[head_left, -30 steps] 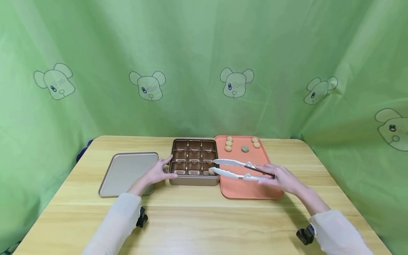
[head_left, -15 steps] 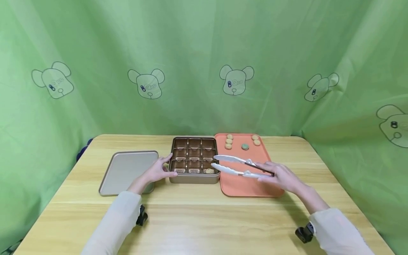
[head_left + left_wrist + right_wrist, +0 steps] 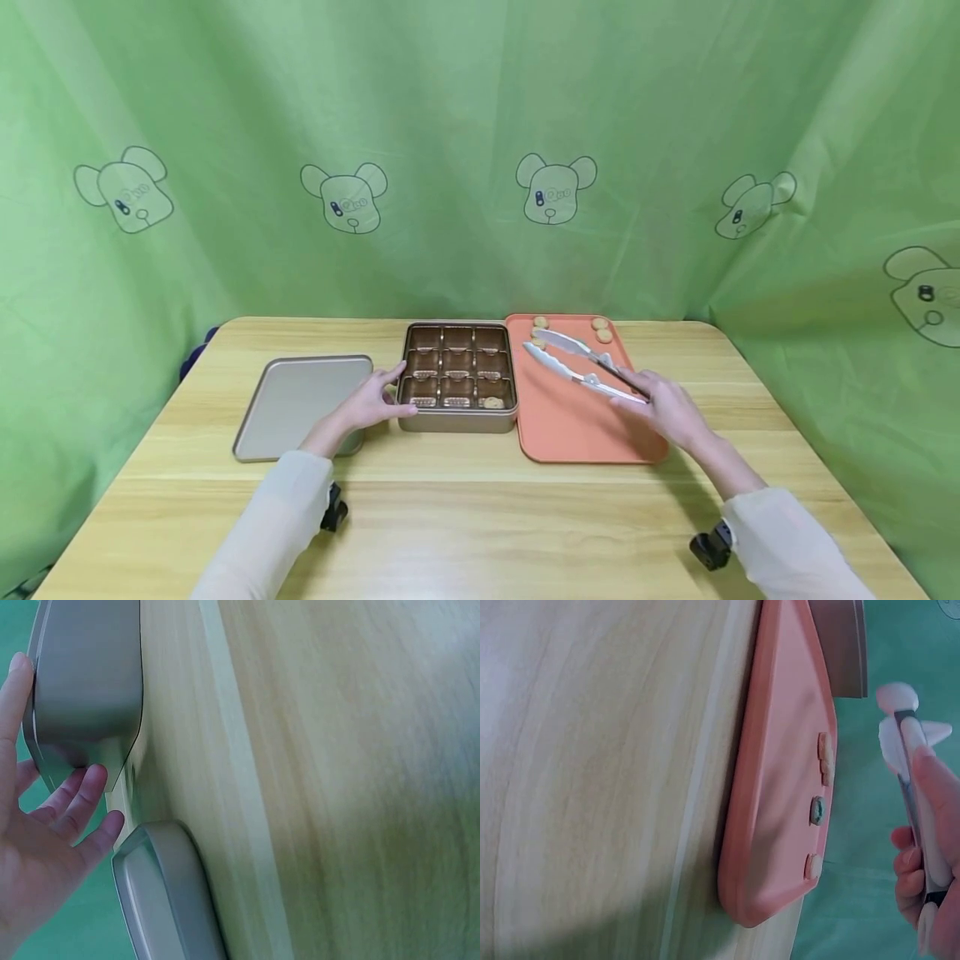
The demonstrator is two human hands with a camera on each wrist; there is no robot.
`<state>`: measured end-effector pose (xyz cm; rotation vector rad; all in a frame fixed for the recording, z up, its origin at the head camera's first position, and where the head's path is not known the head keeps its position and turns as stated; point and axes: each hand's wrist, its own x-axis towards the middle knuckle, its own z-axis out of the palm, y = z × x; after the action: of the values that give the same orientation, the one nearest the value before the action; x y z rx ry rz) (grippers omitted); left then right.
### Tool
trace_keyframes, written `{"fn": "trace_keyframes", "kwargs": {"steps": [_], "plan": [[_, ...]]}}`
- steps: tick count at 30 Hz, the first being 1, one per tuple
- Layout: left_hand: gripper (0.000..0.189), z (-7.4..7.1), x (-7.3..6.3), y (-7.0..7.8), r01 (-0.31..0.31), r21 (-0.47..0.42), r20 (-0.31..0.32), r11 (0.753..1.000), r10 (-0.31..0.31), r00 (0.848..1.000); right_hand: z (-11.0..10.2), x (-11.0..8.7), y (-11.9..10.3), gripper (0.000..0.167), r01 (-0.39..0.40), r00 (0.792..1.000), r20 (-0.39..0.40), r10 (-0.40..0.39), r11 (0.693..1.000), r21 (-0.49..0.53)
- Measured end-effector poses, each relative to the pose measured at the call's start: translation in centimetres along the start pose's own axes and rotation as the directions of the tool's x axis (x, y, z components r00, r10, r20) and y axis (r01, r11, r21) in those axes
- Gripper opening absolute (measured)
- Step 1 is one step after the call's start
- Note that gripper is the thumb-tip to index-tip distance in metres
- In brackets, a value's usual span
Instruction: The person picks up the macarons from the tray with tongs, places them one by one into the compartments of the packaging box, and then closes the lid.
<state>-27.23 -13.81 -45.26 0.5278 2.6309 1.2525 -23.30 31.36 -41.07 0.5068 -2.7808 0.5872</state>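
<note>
My left hand (image 3: 372, 398) rests at the left side of a brown metal box (image 3: 459, 422), thumb on its front rim, fingers touching the side. A clear-brown insert (image 3: 457, 362) divides the box into several compartments; a round cookie (image 3: 492, 403) lies in the front right one. My right hand (image 3: 666, 407) grips tongs (image 3: 577, 377) with white scalloped tips, spread apart above the orange tray (image 3: 570, 433). The tips overlap the left row of beige cookies (image 3: 540, 322) in the head view. A green cookie (image 3: 817, 811) shows on the tray in the right wrist view.
A flat grey metal lid (image 3: 300, 404) lies left of the box. At the tray's back right sit two more beige cookies (image 3: 603, 336). The box stands against the tray's left edge. A green curtain (image 3: 450, 167) hangs behind the wooden table (image 3: 450, 533).
The tongs opened off the cookie, leaving it in the front right compartment, then swung right and back over the tray. The green cookie became hidden from the head view. My left hand stayed put.
</note>
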Motion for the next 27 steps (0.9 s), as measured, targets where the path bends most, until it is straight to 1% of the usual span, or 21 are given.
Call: {"fn": "trace_keyframes", "kwargs": {"steps": [4, 7, 14, 18, 27], "plan": [[0.093, 0.0, 0.0, 0.0, -0.003, 0.004, -0.006, 1.0, 0.003, 1.0, 0.1, 0.2, 0.2, 0.055, -0.034, 0.999, 0.012, 0.035, 0.998, -0.051], [0.093, 0.0, 0.0, 0.0, 0.001, 0.007, -0.007, 1.0, -0.001, 1.0, 0.2, 0.3, 0.2, 0.055, -0.066, 0.997, 0.038, 0.069, 0.995, -0.077], [0.092, 0.1, 0.0, -0.1, 0.009, 0.012, -0.013, 1.0, -0.009, 1.0, 0.8, 0.8, 0.3, 0.059, -0.144, 0.981, 0.118, 0.155, 0.985, -0.091], [0.092, 0.2, 0.1, -0.3, 0.01, 0.007, -0.009, 1.0, -0.01, 1.0, 1.2, 1.0, 0.5, 0.059, -0.177, 0.974, 0.128, 0.188, 0.98, -0.094], [0.093, 0.2, 0.1, -0.3, 0.011, 0.011, -0.018, 1.0, -0.011, 1.0, 2.2, 1.8, 0.3, 0.058, -0.187, 0.973, 0.121, 0.197, 0.978, -0.09]]}}
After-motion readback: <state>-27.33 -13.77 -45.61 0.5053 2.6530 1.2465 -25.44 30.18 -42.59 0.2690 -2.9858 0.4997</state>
